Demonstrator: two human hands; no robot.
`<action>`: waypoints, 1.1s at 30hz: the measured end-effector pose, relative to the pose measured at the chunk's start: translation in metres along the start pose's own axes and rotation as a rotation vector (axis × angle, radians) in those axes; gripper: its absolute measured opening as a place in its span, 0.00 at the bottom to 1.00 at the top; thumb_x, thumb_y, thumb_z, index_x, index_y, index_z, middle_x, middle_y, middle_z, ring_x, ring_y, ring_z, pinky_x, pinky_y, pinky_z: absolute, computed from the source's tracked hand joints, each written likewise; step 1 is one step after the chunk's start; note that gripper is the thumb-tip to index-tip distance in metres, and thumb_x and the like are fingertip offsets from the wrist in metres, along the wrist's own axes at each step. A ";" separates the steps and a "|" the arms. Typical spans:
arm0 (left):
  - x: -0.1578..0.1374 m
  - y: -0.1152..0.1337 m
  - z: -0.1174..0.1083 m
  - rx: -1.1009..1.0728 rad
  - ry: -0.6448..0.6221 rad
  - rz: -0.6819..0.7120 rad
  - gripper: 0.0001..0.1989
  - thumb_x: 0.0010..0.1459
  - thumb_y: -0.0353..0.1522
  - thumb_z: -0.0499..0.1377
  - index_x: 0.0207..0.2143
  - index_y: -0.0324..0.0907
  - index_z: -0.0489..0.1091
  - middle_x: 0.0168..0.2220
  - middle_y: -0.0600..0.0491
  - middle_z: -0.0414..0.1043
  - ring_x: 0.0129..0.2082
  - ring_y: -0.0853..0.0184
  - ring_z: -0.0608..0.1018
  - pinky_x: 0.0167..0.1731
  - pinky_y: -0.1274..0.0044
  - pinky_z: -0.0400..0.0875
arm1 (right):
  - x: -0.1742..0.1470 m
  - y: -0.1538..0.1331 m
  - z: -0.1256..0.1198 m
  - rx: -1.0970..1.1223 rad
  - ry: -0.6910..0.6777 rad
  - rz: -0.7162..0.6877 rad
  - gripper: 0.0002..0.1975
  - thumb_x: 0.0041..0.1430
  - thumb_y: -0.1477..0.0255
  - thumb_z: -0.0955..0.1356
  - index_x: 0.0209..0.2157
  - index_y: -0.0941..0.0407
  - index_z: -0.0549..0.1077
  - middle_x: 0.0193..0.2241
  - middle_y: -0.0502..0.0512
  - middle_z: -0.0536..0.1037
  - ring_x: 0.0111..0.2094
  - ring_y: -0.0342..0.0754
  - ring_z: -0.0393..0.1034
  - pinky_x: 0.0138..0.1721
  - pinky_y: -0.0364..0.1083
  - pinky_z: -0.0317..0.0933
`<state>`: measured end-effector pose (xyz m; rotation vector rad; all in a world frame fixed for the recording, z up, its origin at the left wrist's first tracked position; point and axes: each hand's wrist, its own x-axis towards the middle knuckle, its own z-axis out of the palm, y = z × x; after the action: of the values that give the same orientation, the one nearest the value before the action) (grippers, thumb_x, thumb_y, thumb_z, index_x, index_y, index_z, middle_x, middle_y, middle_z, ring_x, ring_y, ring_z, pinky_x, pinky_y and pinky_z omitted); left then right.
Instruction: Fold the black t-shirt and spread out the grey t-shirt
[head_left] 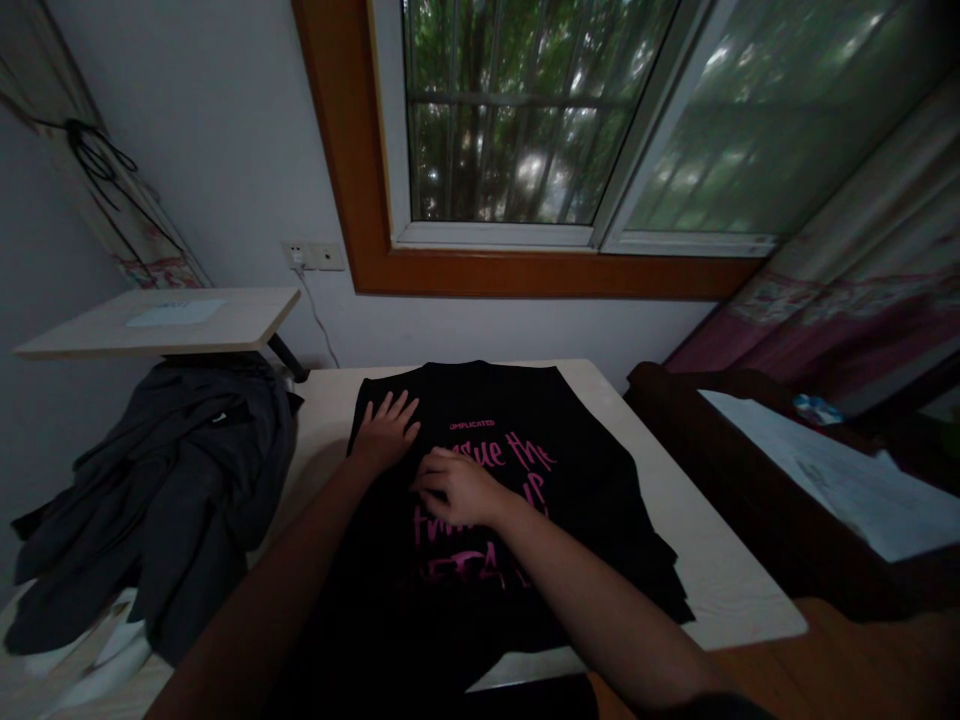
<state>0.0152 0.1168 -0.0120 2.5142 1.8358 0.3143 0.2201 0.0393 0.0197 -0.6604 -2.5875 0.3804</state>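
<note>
Has black shirt [480, 555] with pink lettering [499, 455] spread flat on pale table [720, 580] directly ahead, layered edges showing at lower right. Rests left hand [385, 435] flat on the shirt's upper left part, fingers spread apart. Places right hand [461, 487] over the lettering, fingers curled toward thumb; cannot tell whether pinching cloth. Has dark grey garments [217, 430] heaped to the left, partly under raised board [251, 315] bearing paper [176, 313]. Faces window [517, 160] in brown frame beyond the table, with dark furniture [757, 490] and curtain [847, 290] to the right.
</note>
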 end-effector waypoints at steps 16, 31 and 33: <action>0.022 -0.011 0.003 0.008 0.000 -0.068 0.31 0.67 0.50 0.44 0.69 0.55 0.53 0.73 0.53 0.43 0.72 0.49 0.48 0.66 0.48 0.40 | -0.001 -0.002 -0.003 0.094 -0.024 0.000 0.11 0.61 0.75 0.67 0.42 0.55 0.80 0.39 0.55 0.80 0.41 0.49 0.72 0.47 0.47 0.65; -0.010 -0.067 -0.022 -0.033 0.280 -0.443 0.28 0.61 0.40 0.55 0.60 0.36 0.64 0.50 0.39 0.73 0.54 0.49 0.72 0.55 0.62 0.65 | -0.111 0.108 -0.103 -0.280 0.325 0.674 0.12 0.65 0.70 0.66 0.45 0.53 0.78 0.42 0.58 0.79 0.46 0.54 0.73 0.52 0.53 0.65; -0.019 -0.069 -0.027 -0.097 0.182 -0.466 0.31 0.59 0.41 0.57 0.63 0.38 0.60 0.45 0.42 0.76 0.50 0.52 0.75 0.51 0.65 0.68 | -0.138 0.132 -0.113 -0.423 0.352 0.859 0.15 0.63 0.69 0.66 0.49 0.55 0.77 0.45 0.61 0.77 0.48 0.57 0.72 0.54 0.54 0.64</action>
<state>-0.0599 0.1177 0.0025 1.9703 2.3298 0.6103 0.4335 0.0986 0.0216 -1.8040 -1.9361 -0.0515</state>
